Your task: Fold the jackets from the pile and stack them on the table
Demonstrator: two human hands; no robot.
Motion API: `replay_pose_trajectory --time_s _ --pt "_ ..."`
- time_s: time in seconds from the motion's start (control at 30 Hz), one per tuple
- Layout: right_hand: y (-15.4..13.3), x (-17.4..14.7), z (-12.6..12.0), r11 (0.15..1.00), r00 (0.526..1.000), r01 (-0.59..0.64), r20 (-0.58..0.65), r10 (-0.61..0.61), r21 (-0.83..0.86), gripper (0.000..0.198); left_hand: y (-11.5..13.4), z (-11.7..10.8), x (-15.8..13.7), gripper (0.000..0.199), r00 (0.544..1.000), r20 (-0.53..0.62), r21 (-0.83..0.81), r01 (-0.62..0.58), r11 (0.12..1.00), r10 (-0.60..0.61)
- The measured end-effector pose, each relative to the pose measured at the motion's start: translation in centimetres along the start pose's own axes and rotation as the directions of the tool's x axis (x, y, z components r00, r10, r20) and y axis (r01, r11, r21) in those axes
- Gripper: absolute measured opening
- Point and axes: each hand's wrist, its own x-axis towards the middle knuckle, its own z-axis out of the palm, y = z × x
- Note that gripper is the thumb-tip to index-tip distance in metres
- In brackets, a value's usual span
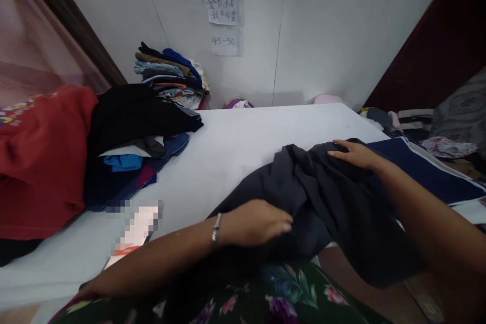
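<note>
With my left hand (252,224) curled tight on the dark garment (304,190), my right hand (353,155), fingers apart, should smooth its bunched folds gently.

A garment (315,197) lies across the worktop's (235,136) near right part (one end hangs past the front edge), another cloth (421,172) to its right. Left lies a clothes heap (132,116), a phone (138,223) before it; behind, a clothes stack (172,78) stands near the wall (322,35).
</note>
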Motion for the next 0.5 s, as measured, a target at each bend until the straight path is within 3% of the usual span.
replay_pose_trajectory --time_s 0.07,0.13,0.2,0.23,0.3,0.4,0.5 --pt "0.4 -0.2 0.5 1.0 1.0 -0.007 0.016 0.007 0.021 0.075 -2.7 -1.9 -0.5 0.036 0.974 -0.16 -0.1 0.145 0.984 -0.16" --pt "0.9 0.1 1.0 0.999 0.999 -0.029 0.028 0.028 0.037 0.076 -6.1 -3.4 -1.1 0.039 0.854 -0.34 -0.087 0.389 0.917 -0.394" --pt "1.3 0.8 1.5 0.998 0.998 -0.048 0.042 0.047 0.027 0.079 -9.2 -3.5 -1.6 0.055 0.741 -0.366 -0.085 0.575 0.813 -0.563" --pt "1.5 1.2 1.8 0.999 0.998 -0.047 0.045 0.047 0.013 0.08 -10.3 -3.1 -1.8 0.063 0.714 -0.337 -0.102 0.62 0.778 -0.614" --pt "1.6 2.2 2.5 0.999 0.998 -0.032 0.05 0.033 -0.025 0.081 -11.6 -1.6 -1.9 0.069 0.691 -0.274 -0.159 0.654 0.74 -0.669" --pt "1.7 3.1 3.3 0.997 0.998 0.009 0.057 -0.005 -0.078 0.068 -11.8 0.3 -1.6 0.058 0.683 -0.212 -0.258 0.651 0.714 -0.699" --pt "1.7 2.5 3.0 0.996 0.998 0.062 -0.029 -0.064 -0.071 0.043 -10.7 -0.8 -1.3 0.038 0.652 -0.233 -0.31 0.654 0.69 -0.722"
